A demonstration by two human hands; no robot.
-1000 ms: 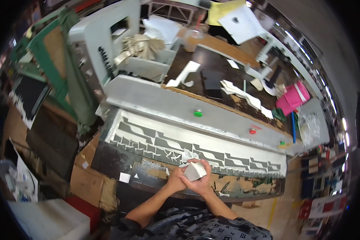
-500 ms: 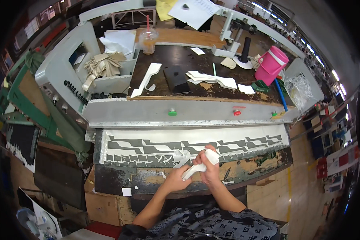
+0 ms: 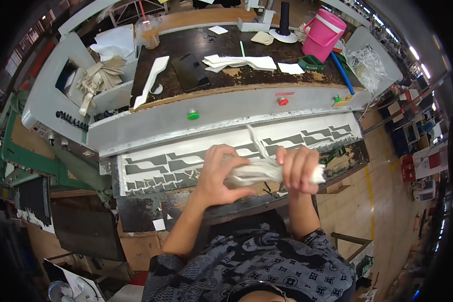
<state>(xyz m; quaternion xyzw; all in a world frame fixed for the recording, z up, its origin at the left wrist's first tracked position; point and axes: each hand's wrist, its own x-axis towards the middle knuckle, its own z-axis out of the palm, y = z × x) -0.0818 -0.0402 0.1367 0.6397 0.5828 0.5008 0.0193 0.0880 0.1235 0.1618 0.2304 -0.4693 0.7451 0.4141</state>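
Observation:
A bundle of long white cut pieces [image 3: 261, 172] is held crosswise in front of me, its layered edges showing. My right hand [image 3: 301, 170] wraps its fingers over the right end, where white tips stick out past the hand. At the other end my left hand [image 3: 217, 173] curls loosely round the bundle, fingers above and thumb apart below. One narrow white strip [image 3: 256, 141] slants up behind the bundle; where its lower end goes is hidden. Beneath lies a white sheet [image 3: 211, 143] with rows of dark cut-out shapes, on the bed of a machine.
A grey machine beam [image 3: 236, 103] with a green button [image 3: 193, 115] and a red button [image 3: 283, 101] crosses beyond the sheet. On the dark top behind are more white pieces [image 3: 241, 62], a black phone [image 3: 190, 71], a pink jug [image 3: 324, 35] and a plastic cup [image 3: 148, 32].
Both hands have spread apart, the right one moving right and the left one up. The bundle has turned from slanted to nearly level, and the whole view has shifted.

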